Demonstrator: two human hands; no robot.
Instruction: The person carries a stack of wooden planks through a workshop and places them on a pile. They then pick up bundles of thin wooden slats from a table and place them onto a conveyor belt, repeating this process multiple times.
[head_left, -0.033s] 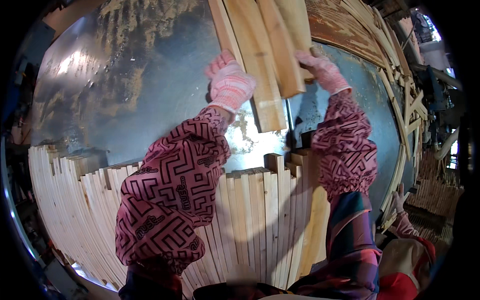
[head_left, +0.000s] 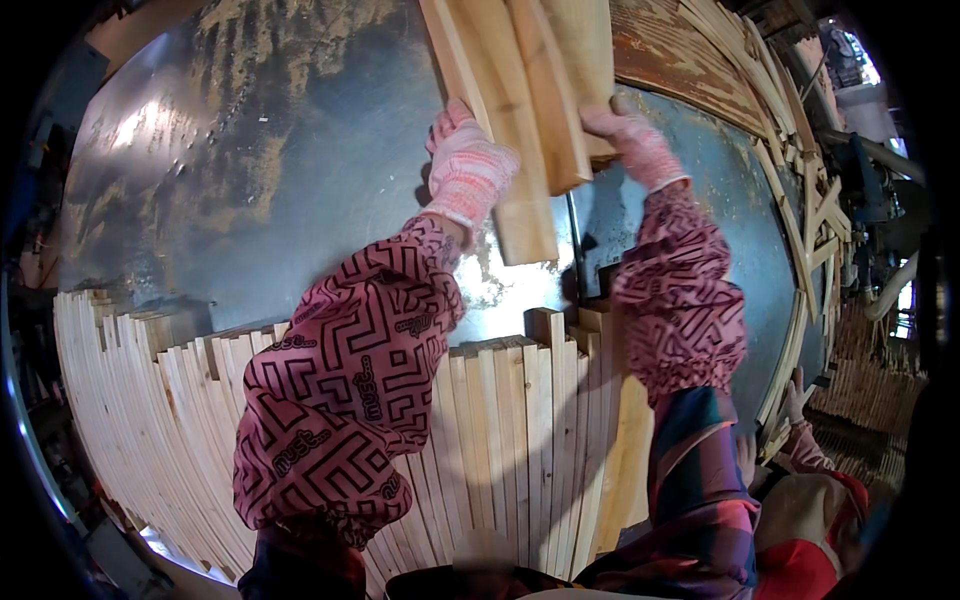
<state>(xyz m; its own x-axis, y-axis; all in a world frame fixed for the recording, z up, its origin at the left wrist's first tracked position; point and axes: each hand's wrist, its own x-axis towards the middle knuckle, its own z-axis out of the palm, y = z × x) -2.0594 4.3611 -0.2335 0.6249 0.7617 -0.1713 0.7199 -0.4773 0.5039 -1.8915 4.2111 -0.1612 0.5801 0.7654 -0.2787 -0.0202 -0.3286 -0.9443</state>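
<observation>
Several wooden planks (head_left: 512, 120) lie side by side over the metal tabletop, their near ends uneven. My left hand (head_left: 472, 172), in a pink-and-white knit glove, holds the left edge of this bunch, its fingers bent against the outermost board. On the opposite side my right hand (head_left: 638, 145), gloved alike and slightly blurred, grips the rightmost board near its end. The bunch sits between both hands. Part of each hand's fingers is hidden by wood or glove. Patterned pink sleeve covers run over both forearms.
A long row of upright-packed wooden strips (head_left: 500, 420) stands along the near edge. The metal tabletop (head_left: 330, 170) carries dust patches. A worn brown board (head_left: 680, 65) lies far right, beside loose scrap strips (head_left: 800, 200). At lower right is another person's hand (head_left: 795, 400).
My right hand has moved slightly left with the right-hand boards, closing the bunch up. My left hand has shifted a little to the right.
</observation>
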